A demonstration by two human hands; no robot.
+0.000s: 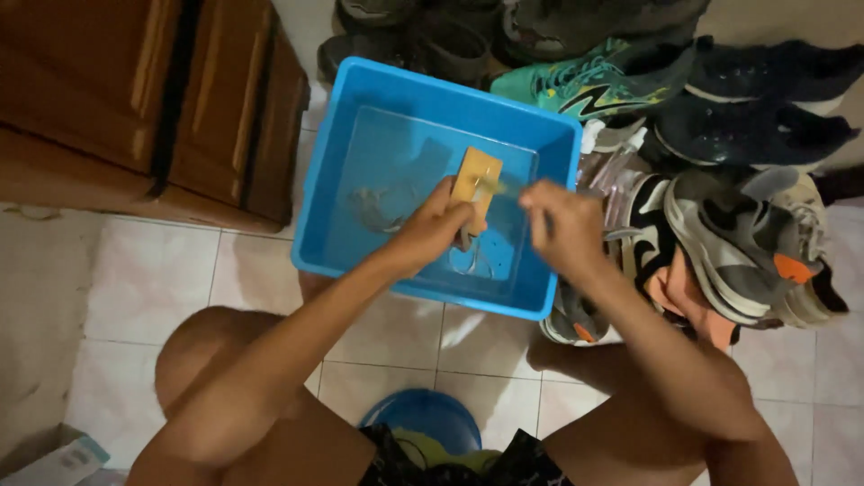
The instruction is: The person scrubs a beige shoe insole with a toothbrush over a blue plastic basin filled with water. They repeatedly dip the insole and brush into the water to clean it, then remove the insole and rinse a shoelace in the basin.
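Left hand (432,225) grips a tan block (475,184) over the blue tub (360,99); right hand (562,225) is closed on a thin brush (blurred). Wet grip could slip, splashing water onto shoes (747,243) just beyond right hand.

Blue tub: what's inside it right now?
The blue tub holds shallow water. The left hand holds a tan flat piece over it; the right hand hides part of the bottom.

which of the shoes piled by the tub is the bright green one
The teal-green sneaker at the top of the pile, just past the blue tub's far right corner. The other shoes around it are black, grey or white with orange.
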